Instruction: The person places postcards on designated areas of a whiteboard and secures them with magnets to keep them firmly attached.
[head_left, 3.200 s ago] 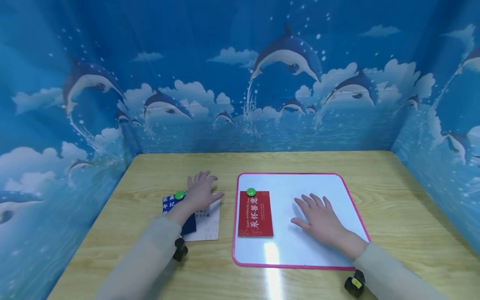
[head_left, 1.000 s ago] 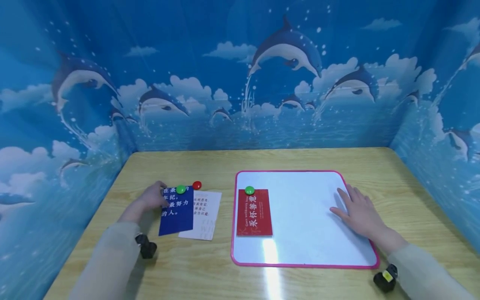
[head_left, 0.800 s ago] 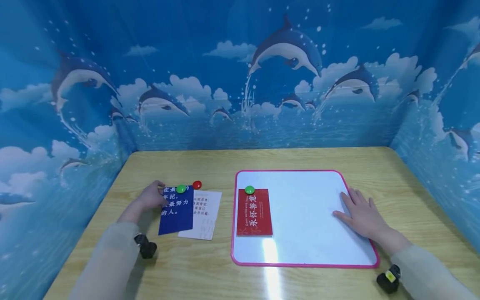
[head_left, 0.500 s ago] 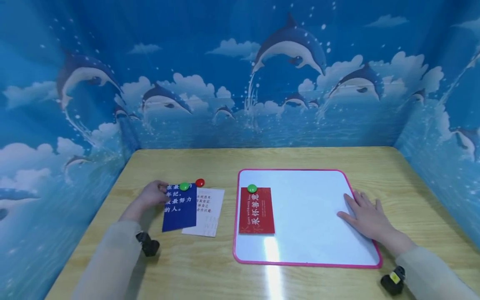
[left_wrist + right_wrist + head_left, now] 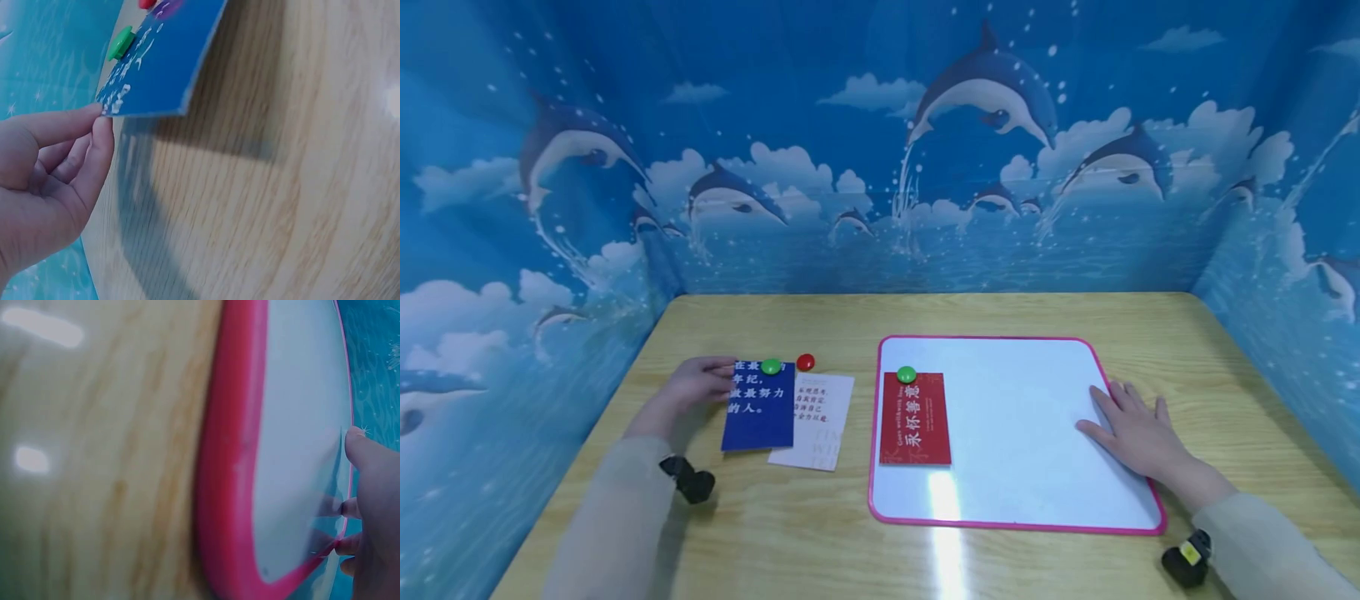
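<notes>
My left hand [image 5: 696, 383] pinches the upper left edge of a dark blue card [image 5: 758, 417] with white lettering. In the left wrist view thumb and fingertip grip its corner, and the card [image 5: 169, 69] tilts up off the table with a shadow below. A green round magnet [image 5: 771, 367] sits on the card's top part. Partly beneath it is a white printed card [image 5: 823, 417], with a red magnet [image 5: 806, 362] just above. Over at the whiteboard's right edge, my right hand [image 5: 1138, 433] rests with fingers spread on the pink-framed whiteboard [image 5: 1015, 450].
On the whiteboard's left side lies a red card [image 5: 916, 421] with a green magnet [image 5: 907, 375] at its top. A wooden table [image 5: 790, 533] carries everything. A dolphin-print curtain [image 5: 865, 242] surrounds the table's back and sides.
My left hand has moved from above the cards to the blue card's left edge and lifted that card slightly, uncovering the red magnet. The right hand has slid right to the whiteboard's edge.
</notes>
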A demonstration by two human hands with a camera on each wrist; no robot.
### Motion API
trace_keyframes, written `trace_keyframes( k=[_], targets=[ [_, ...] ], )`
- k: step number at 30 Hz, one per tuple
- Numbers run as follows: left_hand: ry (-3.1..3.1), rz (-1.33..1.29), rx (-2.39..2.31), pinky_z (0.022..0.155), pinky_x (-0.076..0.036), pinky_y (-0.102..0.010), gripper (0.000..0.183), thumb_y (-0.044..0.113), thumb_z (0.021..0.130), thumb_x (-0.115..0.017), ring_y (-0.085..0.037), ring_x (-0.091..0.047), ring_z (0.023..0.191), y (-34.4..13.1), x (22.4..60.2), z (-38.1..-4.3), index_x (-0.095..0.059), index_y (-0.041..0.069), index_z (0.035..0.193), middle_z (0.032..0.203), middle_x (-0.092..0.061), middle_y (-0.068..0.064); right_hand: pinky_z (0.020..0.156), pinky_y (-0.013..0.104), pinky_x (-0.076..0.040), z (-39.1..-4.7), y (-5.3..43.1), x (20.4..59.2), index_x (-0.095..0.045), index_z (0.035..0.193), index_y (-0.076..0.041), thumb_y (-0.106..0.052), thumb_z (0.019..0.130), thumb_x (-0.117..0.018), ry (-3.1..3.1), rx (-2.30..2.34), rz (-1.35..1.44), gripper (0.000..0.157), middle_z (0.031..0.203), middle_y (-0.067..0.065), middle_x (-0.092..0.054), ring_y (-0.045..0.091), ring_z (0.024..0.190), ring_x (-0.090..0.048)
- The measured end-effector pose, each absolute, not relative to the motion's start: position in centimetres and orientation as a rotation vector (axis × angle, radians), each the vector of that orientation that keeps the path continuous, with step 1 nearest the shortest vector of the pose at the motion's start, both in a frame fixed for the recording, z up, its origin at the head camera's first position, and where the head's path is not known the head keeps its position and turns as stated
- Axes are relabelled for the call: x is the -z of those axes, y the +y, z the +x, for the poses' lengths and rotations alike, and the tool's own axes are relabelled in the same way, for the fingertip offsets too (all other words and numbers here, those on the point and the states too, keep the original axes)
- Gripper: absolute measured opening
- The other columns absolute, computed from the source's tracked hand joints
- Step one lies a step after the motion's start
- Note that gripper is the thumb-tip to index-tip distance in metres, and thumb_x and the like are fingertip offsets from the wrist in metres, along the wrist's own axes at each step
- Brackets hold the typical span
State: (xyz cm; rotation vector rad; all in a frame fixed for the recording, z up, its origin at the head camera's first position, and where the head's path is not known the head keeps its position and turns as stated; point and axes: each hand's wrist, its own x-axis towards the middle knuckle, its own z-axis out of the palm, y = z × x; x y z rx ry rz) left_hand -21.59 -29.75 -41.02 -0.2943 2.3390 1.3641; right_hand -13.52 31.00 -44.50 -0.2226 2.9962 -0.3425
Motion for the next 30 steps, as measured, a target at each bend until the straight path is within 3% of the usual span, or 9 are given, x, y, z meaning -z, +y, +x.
trace_keyframes(
  k=[12, 30],
  targets=[
    [2.261, -0.227, -1.423, 0.083, -0.053, -0.019, 0.060, 0.002, 0.093, -0.048, 0.006, -0.056, 0.083, -30.9, 39.6, -20.7, -0.020, -0.005, 0.145, 0.148, -0.023, -0.030, 0.098, 0.078, -0.003, -13.6, 30.6, 44.2, -0.035, 0.139, 0.006, -0.055, 0.093, -0.043, 2.996, 0.331, -0.215, 0.077, 0.142, 0.040, -0.024, 0.058, 0.130, -0.017],
    [2.217, -0.217, -1.435, 0.079, -0.054, -0.018, 0.060, 0.000, 0.092, -0.049, 0.004, -0.058, 0.081, -28.1, 38.5, -21.3, -0.022, -0.005, 0.145, 0.149, -0.024, -0.029, 0.097, 0.079, -0.002, -13.6, 30.8, 44.2, -0.035, 0.139, 0.006, -0.055, 0.093, -0.041, 2.997, 0.350, -0.200, 0.077, 0.141, 0.040, -0.024, 0.058, 0.130, -0.016]
  ],
)
